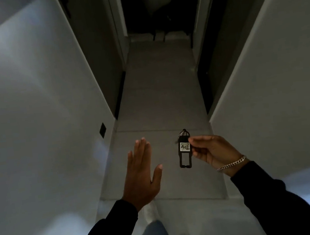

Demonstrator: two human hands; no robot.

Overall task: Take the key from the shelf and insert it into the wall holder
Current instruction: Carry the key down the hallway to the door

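My right hand [213,152] pinches a black key tag [184,151] between thumb and fingers, low in the middle of the head view. The tag is a long black plastic fob with a white label reading 402 and a small ring at its top; any key on the ring is too small to make out. My left hand [140,171] floats flat and open to the left of the tag, fingers straight and together, holding nothing. A small dark square plate [102,130] sits on the left wall, ahead of my left hand. No shelf is in view.
I stand in a narrow, dim corridor with a pale tiled floor [163,88] between a white left wall [34,105] and a white right wall [274,74]. Dark doorways open on both sides farther ahead [157,6]. My foot [151,212] shows below my left hand.
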